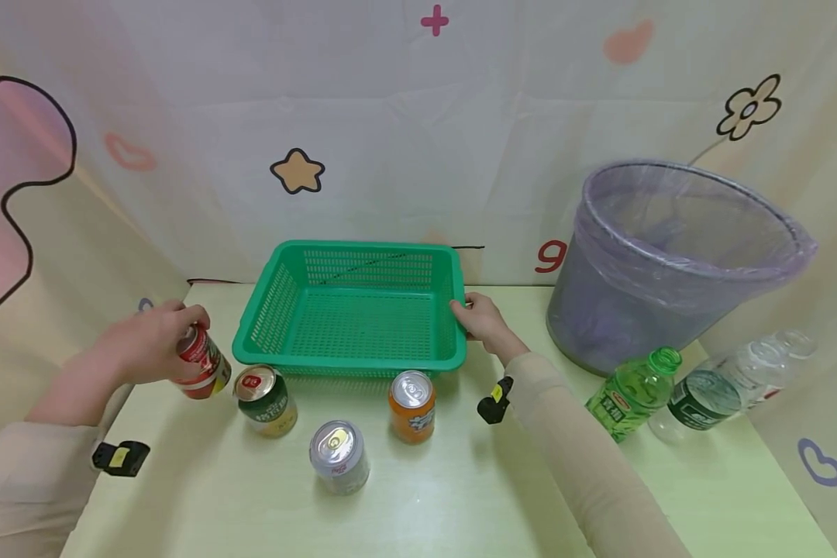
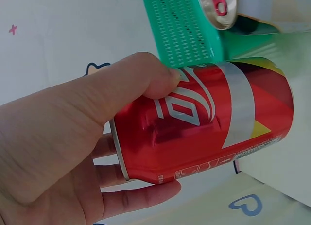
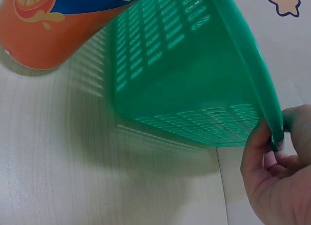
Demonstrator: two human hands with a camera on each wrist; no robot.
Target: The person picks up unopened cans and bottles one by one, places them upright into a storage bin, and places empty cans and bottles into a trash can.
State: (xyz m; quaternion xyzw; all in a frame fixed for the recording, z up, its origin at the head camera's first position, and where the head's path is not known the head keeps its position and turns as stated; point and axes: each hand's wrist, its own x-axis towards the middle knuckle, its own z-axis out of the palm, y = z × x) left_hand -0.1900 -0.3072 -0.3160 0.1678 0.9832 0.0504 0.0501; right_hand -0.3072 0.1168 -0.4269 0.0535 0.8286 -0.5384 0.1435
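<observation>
In the head view my left hand (image 1: 155, 341) grips a red soda can (image 1: 202, 363) near its top, left of the basket. The left wrist view shows the thumb on one side of this red can (image 2: 204, 118) and fingers behind it. My right hand (image 1: 484, 319) pinches the right rim of a green plastic basket (image 1: 363, 360), with the thumb over the edge, as the right wrist view also shows on the basket (image 3: 194, 74). The basket holds nothing. A dark green and yellow can (image 1: 268, 403) stands just right of the red one.
In front of the basket stand an orange soda can (image 1: 413, 411) and a silver-white can (image 1: 339, 459). A trash bin (image 1: 642, 263) lined with a purple bag stands at the back right. Before it are a green bottle (image 1: 628, 395) and clear plastic bottles (image 1: 704, 399).
</observation>
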